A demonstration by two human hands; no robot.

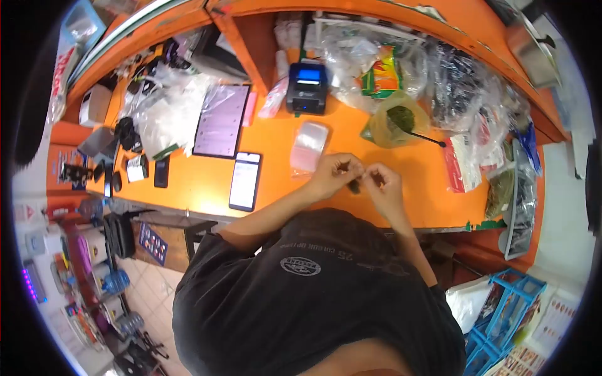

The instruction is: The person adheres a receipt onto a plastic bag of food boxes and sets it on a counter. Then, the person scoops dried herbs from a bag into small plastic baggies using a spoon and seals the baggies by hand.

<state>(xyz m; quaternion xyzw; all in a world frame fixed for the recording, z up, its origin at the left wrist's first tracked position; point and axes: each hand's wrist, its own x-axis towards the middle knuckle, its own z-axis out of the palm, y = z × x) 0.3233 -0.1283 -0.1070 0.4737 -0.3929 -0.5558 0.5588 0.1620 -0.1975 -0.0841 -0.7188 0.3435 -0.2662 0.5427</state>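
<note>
My left hand (337, 175) and my right hand (384, 187) meet above the orange table (288, 216), fingertips pinched close together. Between them hangs a small thing with a dark lower part (354, 187); it looks like a little bag with dark contents, though its upper part is hidden by my fingers. Just left of my left hand lies a stack of clear plastic bags (310, 145). Beyond my right hand stands an open yellowish plastic bag (380, 125) of green dried herb (400, 117). A black-handled spoon (429, 139) leans out of it.
A phone (244, 182) and a tablet (221, 122) lie to the left. A small black printer (307, 88) stands at the back. Plastic bags (172, 116) pile up at the left; a red-and-white packet (463, 163) lies at the right. An orange shelf edge (351, 7) overhangs the back.
</note>
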